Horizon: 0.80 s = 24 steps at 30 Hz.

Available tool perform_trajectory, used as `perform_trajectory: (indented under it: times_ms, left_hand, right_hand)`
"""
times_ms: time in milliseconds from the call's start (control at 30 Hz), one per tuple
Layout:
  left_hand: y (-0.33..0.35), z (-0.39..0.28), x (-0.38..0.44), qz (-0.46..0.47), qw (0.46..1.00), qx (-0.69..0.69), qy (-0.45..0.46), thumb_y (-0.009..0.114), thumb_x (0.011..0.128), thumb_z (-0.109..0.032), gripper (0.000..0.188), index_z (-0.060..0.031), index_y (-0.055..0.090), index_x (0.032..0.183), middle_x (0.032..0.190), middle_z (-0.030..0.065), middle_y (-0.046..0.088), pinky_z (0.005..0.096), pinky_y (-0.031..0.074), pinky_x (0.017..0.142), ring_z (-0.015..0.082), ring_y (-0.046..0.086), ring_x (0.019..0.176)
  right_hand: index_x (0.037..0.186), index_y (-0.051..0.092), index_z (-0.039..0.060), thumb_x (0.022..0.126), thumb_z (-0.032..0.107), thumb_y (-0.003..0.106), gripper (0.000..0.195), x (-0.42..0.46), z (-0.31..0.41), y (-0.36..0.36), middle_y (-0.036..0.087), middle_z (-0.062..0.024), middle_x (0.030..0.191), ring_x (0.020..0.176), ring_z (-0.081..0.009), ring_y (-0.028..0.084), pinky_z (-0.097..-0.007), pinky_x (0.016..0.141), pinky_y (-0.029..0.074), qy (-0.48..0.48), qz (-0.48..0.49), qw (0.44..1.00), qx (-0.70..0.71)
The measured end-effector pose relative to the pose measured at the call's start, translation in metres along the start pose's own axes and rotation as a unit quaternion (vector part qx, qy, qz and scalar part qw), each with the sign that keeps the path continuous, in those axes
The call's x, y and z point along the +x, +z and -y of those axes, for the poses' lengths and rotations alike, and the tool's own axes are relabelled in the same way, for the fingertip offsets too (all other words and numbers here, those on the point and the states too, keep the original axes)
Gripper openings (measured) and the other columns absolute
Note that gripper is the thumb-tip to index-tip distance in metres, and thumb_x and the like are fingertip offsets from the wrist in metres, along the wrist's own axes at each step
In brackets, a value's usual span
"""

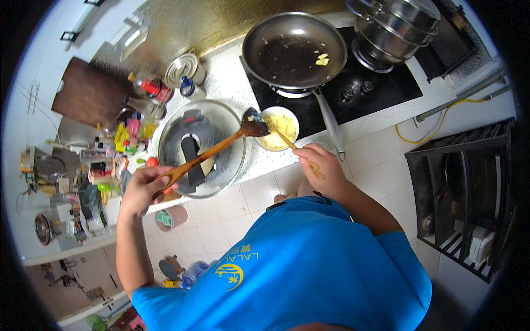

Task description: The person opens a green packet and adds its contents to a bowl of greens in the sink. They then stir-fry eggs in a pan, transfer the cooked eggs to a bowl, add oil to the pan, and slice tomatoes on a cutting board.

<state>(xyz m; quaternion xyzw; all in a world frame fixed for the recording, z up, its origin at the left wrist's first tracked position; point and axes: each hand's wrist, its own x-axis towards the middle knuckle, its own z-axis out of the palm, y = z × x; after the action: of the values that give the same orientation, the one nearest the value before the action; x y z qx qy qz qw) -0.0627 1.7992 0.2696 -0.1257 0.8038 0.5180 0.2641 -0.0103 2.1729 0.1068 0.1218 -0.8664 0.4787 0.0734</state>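
My left hand grips the handle of a wooden spatula. Its dark, wet blade hangs over the counter at the left rim of a white bowl, with a few bits stuck to it. Inside the bowl is yellow food, probably scrambled egg. Chopsticks are held in my right hand, their tips reaching into the bowl. Behind, a wok sits on the hob, mostly bare inside, with a small clump of yellow food and scattered crumbs.
A glass lid lies on the counter below the spatula. The wok's metal handle juts past the counter edge. A steel steamer pot stands on the black hob. Bottles, a can and a cutting board crowd the left.
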Motion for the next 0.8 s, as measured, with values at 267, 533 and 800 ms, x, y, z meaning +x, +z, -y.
perform_trajectory:
  times_ms: [267,533,800]
  left_hand:
    - [0.058,-0.072,0.130,0.037,0.992,-0.039,0.113,0.057,0.092,-0.009,0.028,0.0037,0.059,0.117,0.086,0.0096,0.070,0.0175,0.031,0.040,0.0046,0.043,0.046]
    - [0.130,-0.087,0.253,0.103,0.989,-0.091,-0.053,0.056,0.090,-0.004,0.026,0.0049,0.057,0.115,0.084,0.0163,0.070,0.0167,0.031,0.033,0.0074,0.047,0.044]
    - [0.159,-0.060,0.272,0.107,0.974,-0.193,-0.051,0.051,0.094,-0.005,0.029,0.0042,0.055,0.121,0.093,0.0173,0.067,0.0171,0.028,0.036,0.0061,0.041,0.044]
  right_hand:
    - [0.097,0.065,0.0011,0.091,0.008,0.056,0.013,0.120,-0.060,-0.121,0.063,-0.0123,0.080,0.071,-0.0243,0.063,-0.0319,0.064,0.050,-0.072,-0.251,0.963,-0.071]
    - [0.101,0.064,0.0027,0.089,0.011,0.059,0.015,0.180,-0.151,-0.129,0.061,-0.0154,0.094,0.085,-0.0348,0.062,-0.0386,0.076,0.051,-0.042,-0.127,0.983,-0.128]
    - [0.103,0.062,0.0031,0.089,0.007,0.059,0.015,0.177,-0.146,-0.133,0.059,-0.0140,0.094,0.084,-0.0319,0.063,-0.0374,0.072,0.051,-0.044,-0.080,0.988,-0.125]
